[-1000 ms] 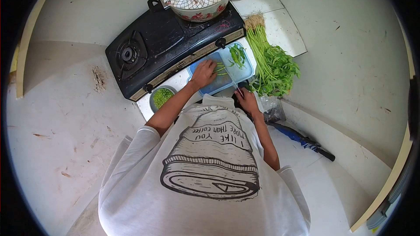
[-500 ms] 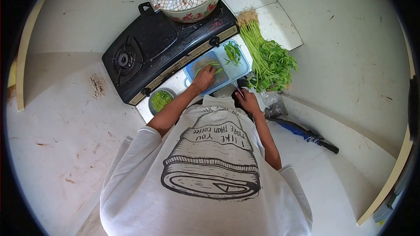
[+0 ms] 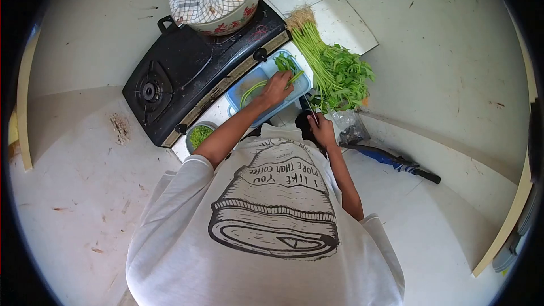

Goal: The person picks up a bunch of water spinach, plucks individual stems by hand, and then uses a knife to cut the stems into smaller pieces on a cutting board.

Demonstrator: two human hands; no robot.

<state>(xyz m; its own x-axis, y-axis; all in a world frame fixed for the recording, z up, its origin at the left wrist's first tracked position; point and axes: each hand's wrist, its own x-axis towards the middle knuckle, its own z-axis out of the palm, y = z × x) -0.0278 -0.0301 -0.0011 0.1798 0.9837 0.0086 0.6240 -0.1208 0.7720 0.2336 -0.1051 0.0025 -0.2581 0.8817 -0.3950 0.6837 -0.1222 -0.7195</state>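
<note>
My left hand is closed around a few long green vegetable stems over a blue plastic tray. The stems trail from it to the left across the tray. Just beyond my fingers, a small pile of green leaves lies at the tray's far right end. My right hand grips a knife near the tray's front right edge, its blade pointing up toward the tray. Part of the handle is hidden in my fingers.
A large rooted bunch of leafy greens lies right of the tray. Behind stands a black gas stove with a cloth-covered flowered pot. A bowl of chopped greens sits at the left, and a clear plastic bag at the right.
My left hand has moved right along the tray with the stems, toward the leaf pile. My right hand keeps the knife near the tray's edge. The whole view has shifted slightly.
</note>
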